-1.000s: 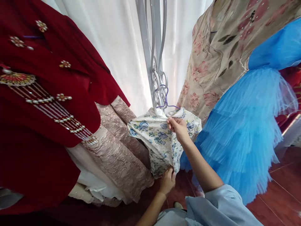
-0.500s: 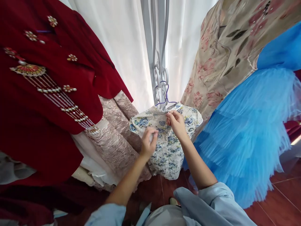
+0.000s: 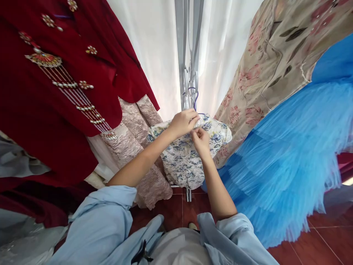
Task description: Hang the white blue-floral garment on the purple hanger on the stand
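Note:
A white short-sleeved blouse with blue and yellow flowers hangs in front of me on a purple hanger. At its neckline, my left hand is closed, thumb and fingertips together on the cloth edge. Just below and to the right, my right hand pinches the cloth at the top of the centre seam. The fingertips of both hands nearly meet. Whatever small fastening may lie between them is hidden.
Behind the hanger rises a grey metal stand before a white curtain. To the left hangs a dark red jacket with beaded ornaments, over a pink brocade skirt. A beige floral dress and a blue tulle dress stand right.
My left hand has moved up and right from the blouse's front to its neckline. My right hand has shifted slightly, still pinching near the top. My view has shifted a little.

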{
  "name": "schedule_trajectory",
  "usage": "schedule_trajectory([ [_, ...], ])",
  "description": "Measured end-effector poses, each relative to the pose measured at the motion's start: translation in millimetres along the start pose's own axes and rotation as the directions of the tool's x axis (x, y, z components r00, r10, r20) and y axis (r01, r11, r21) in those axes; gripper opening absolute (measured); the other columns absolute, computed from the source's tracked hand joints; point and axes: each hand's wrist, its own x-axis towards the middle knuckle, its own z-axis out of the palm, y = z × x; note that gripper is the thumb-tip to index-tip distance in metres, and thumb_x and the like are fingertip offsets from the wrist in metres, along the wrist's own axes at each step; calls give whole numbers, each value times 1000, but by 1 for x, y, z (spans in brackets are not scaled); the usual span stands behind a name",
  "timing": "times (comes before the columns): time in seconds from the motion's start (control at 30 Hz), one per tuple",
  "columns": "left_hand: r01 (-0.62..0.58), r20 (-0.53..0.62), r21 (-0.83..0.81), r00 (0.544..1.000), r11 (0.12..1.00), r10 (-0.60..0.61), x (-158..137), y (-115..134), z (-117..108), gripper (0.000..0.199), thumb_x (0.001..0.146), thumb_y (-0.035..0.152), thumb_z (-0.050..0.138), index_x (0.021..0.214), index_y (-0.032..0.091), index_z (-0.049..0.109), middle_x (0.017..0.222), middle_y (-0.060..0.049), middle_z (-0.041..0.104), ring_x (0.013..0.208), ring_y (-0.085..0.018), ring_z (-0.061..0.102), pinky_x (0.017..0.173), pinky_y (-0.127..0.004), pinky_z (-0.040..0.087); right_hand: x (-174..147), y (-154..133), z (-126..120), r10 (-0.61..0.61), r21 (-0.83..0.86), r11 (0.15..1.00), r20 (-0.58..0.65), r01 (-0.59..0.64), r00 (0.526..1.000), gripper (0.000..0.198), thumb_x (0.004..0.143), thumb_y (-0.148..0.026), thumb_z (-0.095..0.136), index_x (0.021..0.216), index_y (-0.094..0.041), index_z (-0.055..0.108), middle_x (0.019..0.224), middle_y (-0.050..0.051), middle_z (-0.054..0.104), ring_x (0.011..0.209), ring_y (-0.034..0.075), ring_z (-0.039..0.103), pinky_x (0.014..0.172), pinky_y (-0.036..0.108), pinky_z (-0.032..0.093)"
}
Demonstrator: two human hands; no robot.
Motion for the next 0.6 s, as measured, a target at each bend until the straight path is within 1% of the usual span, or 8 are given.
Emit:
schedule_trajectory([
  [0.1,-14,-59,11,998,1000,15,6,-4,-4,28,99,26,48,88,13,70,90,-7,65,81,-19,61,74,-30,45,-36,50,6,118,-130,984,-30,-121,993,21,82,-32,54,65,-22,46,56,-5,45,54,12,41,54,24,31],
  [0.2,-41,0,-14,999,999,41,6,-11,-3,26,99,26,49,88,14,71,90,-6,65,80,-18,61,74,-31,46,-101,105,8,324,-243,907,-119,-344,939,23,79,-31,53,59,-24,44,55,-4,48,57,15,46,59,26,35],
  [0.27,-59,58,-39,996,997,61,3,-16,-2,25,98,25,51,88,15,72,90,-6,65,79,-18,61,74,-31,47,-144,135,5,395,-271,863,-160,-425,904,26,75,-31,54,54,-26,40,49,-3,44,53,16,45,56,27,34],
  [0.33,-68,81,-94,994,993,75,-1,-20,-5,23,97,25,54,88,16,73,89,-5,65,78,-17,61,74,-31,48,-174,155,1,447,-280,829,-186,-484,875,27,72,-35,55,52,-27,40,46,-2,45,50,17,47,55,27,33],
  [0.4,-29,48,-204,998,979,39,-4,-26,-14,21,95,27,59,87,17,74,87,-5,66,78,-16,61,75,-32,49,-185,168,-3,480,-270,810,-204,-520,853,23,71,-39,57,55,-27,45,47,-1,49,50,19,51,54,28,35],
  [0.47,52,-46,-355,996,934,-73,-8,-38,-30,22,94,34,63,85,16,73,85,-4,67,79,-15,61,74,-30,50,-180,173,-3,489,-243,810,-223,-534,843,22,71,-45,59,64,-25,51,52,1,55,54,21,55,56,29,38],
  [0.53,130,-159,-520,956,844,-246,-17,-62,-50,29,92,43,66,85,15,71,78,-2,63,74,-13,59,69,-27,49,-165,172,0,481,-212,822,-239,-529,843,28,73,-51,60,72,-23,55,57,2,58,58,21,57,57,29,40],
  [0.6,193,-196,-672,885,715,-422,-32,-95,-72,39,94,52,60,85,15,66,67,2,53,60,-8,49,59,-23,45,-147,165,4,476,-170,847,-178,-503,861,34,75,-56,60,75,-22,57,55,1,57,57,20,55,55,29,40],
])
